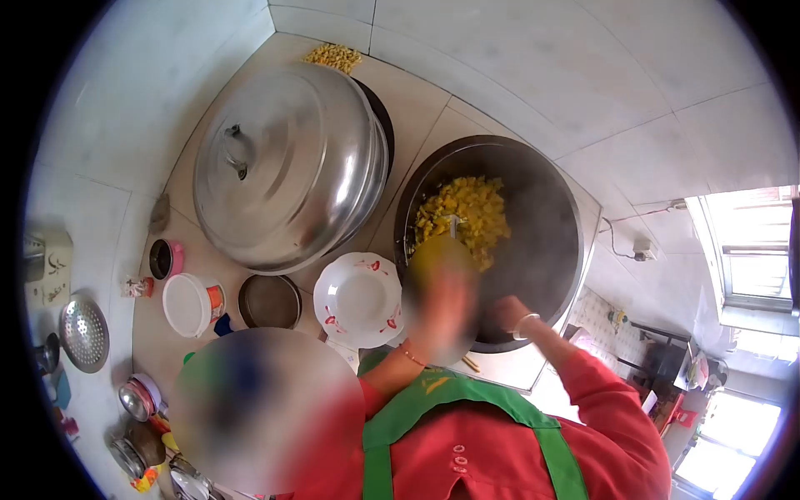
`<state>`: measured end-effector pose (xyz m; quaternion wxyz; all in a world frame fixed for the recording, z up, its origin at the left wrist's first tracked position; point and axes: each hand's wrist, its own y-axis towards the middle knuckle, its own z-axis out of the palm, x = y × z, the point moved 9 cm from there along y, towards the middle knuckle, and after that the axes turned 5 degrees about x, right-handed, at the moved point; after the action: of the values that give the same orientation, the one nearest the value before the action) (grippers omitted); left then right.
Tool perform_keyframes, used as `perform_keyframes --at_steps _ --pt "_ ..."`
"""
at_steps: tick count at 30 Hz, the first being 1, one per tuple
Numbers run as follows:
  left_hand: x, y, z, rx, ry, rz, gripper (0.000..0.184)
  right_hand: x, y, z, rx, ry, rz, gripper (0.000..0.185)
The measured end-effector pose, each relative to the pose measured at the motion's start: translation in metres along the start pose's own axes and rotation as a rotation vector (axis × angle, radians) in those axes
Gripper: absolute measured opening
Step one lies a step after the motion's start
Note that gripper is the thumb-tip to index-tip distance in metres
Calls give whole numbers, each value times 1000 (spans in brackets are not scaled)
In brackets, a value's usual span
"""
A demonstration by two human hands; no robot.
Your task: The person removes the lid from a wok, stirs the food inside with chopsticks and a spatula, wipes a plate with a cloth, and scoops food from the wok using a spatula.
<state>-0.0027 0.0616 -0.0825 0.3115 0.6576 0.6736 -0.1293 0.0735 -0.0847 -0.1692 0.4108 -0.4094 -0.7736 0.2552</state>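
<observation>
A large dark wok (542,208) holds chopped yellow food (467,208) on its left side, with steam over the rest. My left hand (447,296) reaches over the wok's near left rim, wearing a thin red bracelet. Heavy blur covers it, hiding its fingers and anything in them. Just beyond it, a small pale metal piece (452,223) shows against the food; I cannot tell whether my hand holds it. My right hand (508,315), with a white bangle, is closed at the near inside rim. Its grip is hidden. A white plate (358,300) with red patterns lies left of my left hand.
A big domed metal lid (292,167) covers another vessel at the left. Nearer stand a round dark pan (270,302), a white tub (190,305) and a pink cup (166,259). A perforated skimmer (84,333) hangs on the wall. A blurred patch hides the lower left.
</observation>
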Motion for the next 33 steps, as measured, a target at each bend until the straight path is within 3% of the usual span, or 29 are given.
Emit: perform_keyframes --at_steps 2,3,4,6,9,11,14,15,17,18,20,22,24,26,27,29,31,32,33 --pt "3 11 -34 -90 -356 -76 36 -3 69 30 -238 -181 -103 19" --pt "6 12 -27 -94 -353 -73 36 25 87 16 -302 -148 -63 20" --pt "17 9 -2 16 -454 -157 36 48 103 -9 -362 -111 -21 21" --pt "24 2 27 128 -551 -245 36 24 149 -35 -508 -34 -13 21" --pt "14 5 -14 -209 -319 -146 34 29 115 -90 -501 -181 4 18" --pt "12 6 13 -17 -2181 -767 30 23 71 -89 -353 -477 -26 18" --pt "6 7 6 -72 -2109 -928 27 33 8 -47 43 -751 -114 23" --pt "5 6 7 -57 -2118 -911 27 10 5 -22 91 -388 -102 23" --pt "8 3 10 -54 -2085 -906 27 2 26 18 73 -333 -193 22" --pt "10 2 13 -51 -2051 -900 27 28 42 39 11 -645 -298 23" --pt "14 0 16 -80 -2046 -887 28 14 94 16 -135 410 157 21" --pt "17 -3 17 -139 -2067 -923 30 51 153 -16 -289 -570 89 17" --pt "16 1 18 -147 -2064 -909 32 64 148 -62 -519 -666 144 13" --pt "13 3 8 -146 -2084 -899 33 92 97 -86 -373 -855 -13 14" --pt "12 3 9 -114 -2109 -900 32 43 101 -85 -506 -335 -324 15" --pt "13 3 9 -115 -2111 -917 30 -21 82 -84 -436 309 -252 17" --pt "11 -1 21 -98 -2132 -931 28 -29 13 -88 -192 388 272 17" --pt "9 0 20 -95 -2138 -931 28 -47 -7 -87 -118 374 434 17" --pt "7 0 16 -90 -2150 -956 28 -67 -14 -89 -120 372 435 17"
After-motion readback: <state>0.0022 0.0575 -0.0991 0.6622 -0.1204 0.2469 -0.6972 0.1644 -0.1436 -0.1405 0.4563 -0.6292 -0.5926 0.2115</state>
